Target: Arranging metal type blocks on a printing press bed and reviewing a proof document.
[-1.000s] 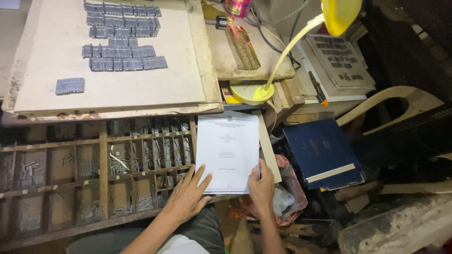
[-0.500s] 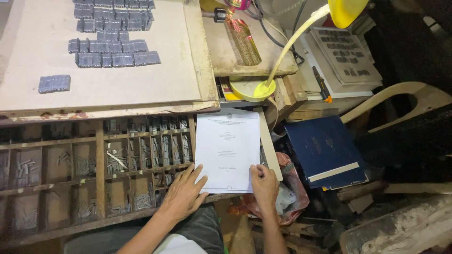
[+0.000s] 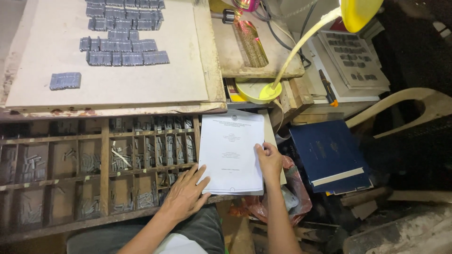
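Observation:
A white printed sheet [image 3: 231,149] lies on the right end of a wooden type case [image 3: 104,155]. My left hand [image 3: 186,194] rests flat with spread fingers on the case, its fingertips touching the sheet's lower left edge. My right hand [image 3: 270,161] presses on the sheet's right edge, fingers bent over the paper. Neither hand grips anything. The case's small compartments hold several metal type pieces [image 3: 119,156].
Above the case a pale board [image 3: 141,80] carries rows of set grey type blocks [image 3: 123,44] and a separate small block [image 3: 65,80]. A yellow desk lamp [image 3: 266,90] stands to the right. A dark blue book [image 3: 329,155], a plastic chair [image 3: 409,106] and clutter lie further right.
The view has shifted slightly. My right hand has slid up the sheet's right edge. My left hand stays at the lower left corner.

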